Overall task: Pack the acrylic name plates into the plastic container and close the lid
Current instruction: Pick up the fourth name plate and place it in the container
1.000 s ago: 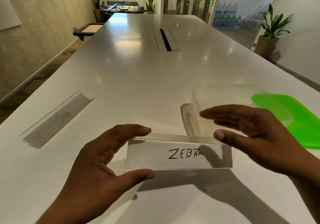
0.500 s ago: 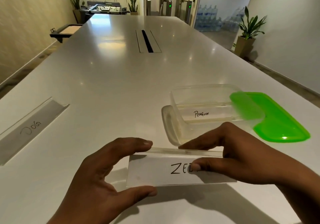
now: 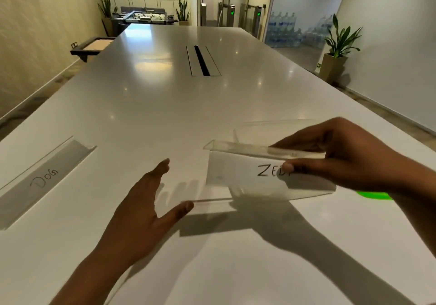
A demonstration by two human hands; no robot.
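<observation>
My right hand [image 3: 349,156] pinches the clear acrylic name plate marked ZEBRA [image 3: 245,175] by its right end and holds it lifted above the table, in front of the clear plastic container [image 3: 271,127]. The plate and my hand hide most of the container. My left hand [image 3: 146,201] hovers spread just left of the plate, holding nothing. A second name plate marked DOG [image 3: 44,179] lies flat on the table at the left. Only a sliver of the green lid [image 3: 375,195] shows under my right wrist.
The long white table [image 3: 165,116] stretches ahead, with a black cable slot [image 3: 201,60] in its middle. A potted plant [image 3: 337,45] stands by the right wall. A dark tray-like stand [image 3: 92,47] sits off the table's far left edge.
My left hand has let go of the ZEBRA plate and opened. My right hand has lifted the plate and carried it right, over the container.
</observation>
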